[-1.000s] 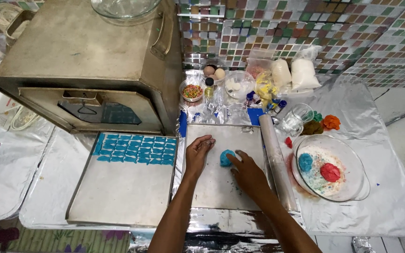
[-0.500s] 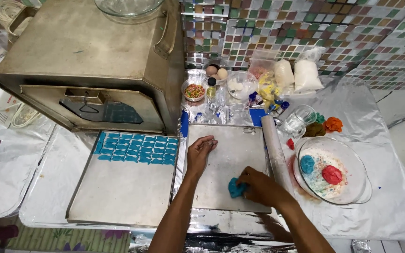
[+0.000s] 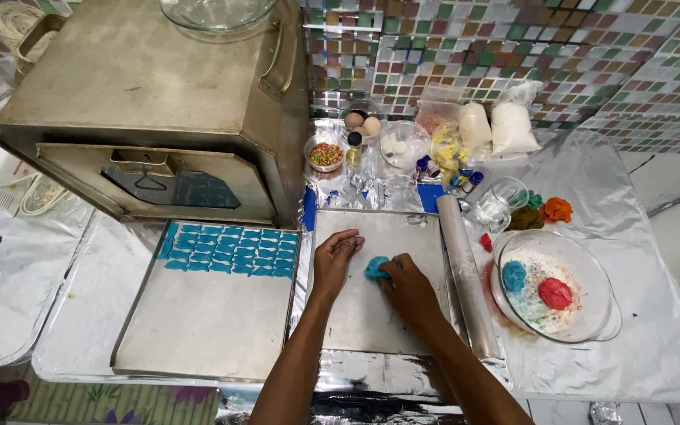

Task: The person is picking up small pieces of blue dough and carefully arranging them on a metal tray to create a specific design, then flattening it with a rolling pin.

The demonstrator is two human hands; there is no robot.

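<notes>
In the lower centre of the frame two bare forearms rise to a flat metal sheet (image 3: 371, 315) that lies on a foil-covered table (image 3: 639, 346). The right hand (image 3: 407, 287) presses on a small lump of blue dough (image 3: 375, 267), its fingers curled over the lump and close together. The left hand (image 3: 334, 256) rests flat on the sheet just left of the dough, fingers bent and held together. Just right of the sheet lies a long rolling pin (image 3: 462, 275), and beyond it a glass bowl (image 3: 592, 315) holds one blue ball and one red ball. To the left, a baking tray (image 3: 198, 330) carries rows of small blue dough pieces (image 3: 230, 250) along its far edge. Farther up, in the upper left, stands a large metal oven (image 3: 159, 102), and beside it are small jars, eggs and white bags before a mosaic tile wall (image 3: 513, 47).
</notes>
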